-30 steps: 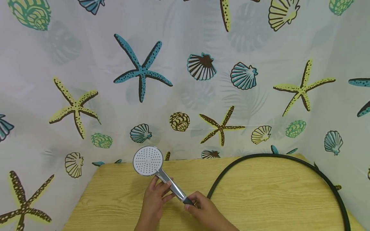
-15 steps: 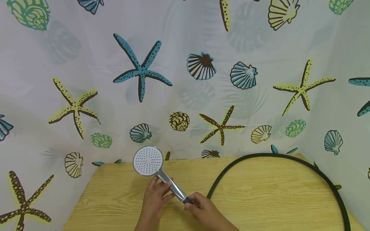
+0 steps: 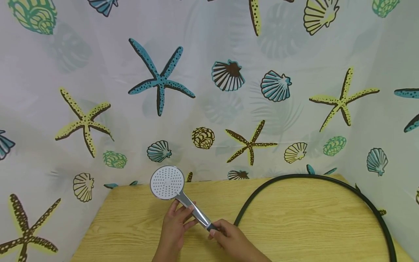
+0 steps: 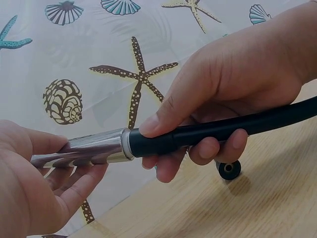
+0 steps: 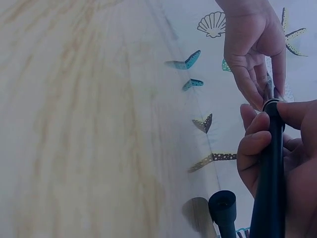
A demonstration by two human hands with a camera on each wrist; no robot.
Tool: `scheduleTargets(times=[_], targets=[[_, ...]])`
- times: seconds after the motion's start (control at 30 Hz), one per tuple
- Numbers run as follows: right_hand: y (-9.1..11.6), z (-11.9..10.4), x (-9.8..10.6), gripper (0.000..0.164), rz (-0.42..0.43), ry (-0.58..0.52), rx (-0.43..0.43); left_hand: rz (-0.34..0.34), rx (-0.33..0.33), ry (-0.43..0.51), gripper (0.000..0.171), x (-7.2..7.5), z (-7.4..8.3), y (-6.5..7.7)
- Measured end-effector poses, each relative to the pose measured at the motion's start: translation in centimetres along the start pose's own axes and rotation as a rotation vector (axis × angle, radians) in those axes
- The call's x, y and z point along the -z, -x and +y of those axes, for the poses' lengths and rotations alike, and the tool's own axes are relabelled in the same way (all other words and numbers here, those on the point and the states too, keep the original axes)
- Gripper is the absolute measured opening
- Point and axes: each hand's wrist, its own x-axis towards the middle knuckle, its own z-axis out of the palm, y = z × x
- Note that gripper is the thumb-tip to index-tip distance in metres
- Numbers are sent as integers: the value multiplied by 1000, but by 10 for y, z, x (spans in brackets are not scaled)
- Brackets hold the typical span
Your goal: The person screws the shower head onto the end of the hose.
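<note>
Curtain: A white curtain [image 3: 209,47] with printed starfish and seashells in blue, yellow and brown is hanging behind both hands and on their two sides.
Table: A light-brown table top [image 3: 304,207] with wood grain is lying below the hands.
Hose: A long black flexible hose [image 3: 314,176] is making a wide arc to the right of the right hand; its one end is meeting the shower head's handle.
Shower head: A silver shower head [image 3: 176,191] with round white dotted face is tilting between the hands, its face being beyond the left hand.
Right hand: The right hand [image 3: 232,236] is gripping the hose beside the joint.
Left hand: The left hand [image 3: 175,223] is pinching the silver handle.
End piece: A black round end piece [image 5: 223,210] with a hole is showing near the right hand.
</note>
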Motion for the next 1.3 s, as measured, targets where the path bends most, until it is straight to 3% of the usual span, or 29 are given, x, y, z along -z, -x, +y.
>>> scheduleTargets(times=[0.47,0.8,1.3], targets=[[-4,-2,-1,27,40,25,-25,6,3,10,61,0,1,-1],[-4,0,-2,36,55,-33,-41,7,1,7,61,0,1,0],[-2,1,-2,29,50,-48,-22,-10,-2,5,62,-2,1,4]])
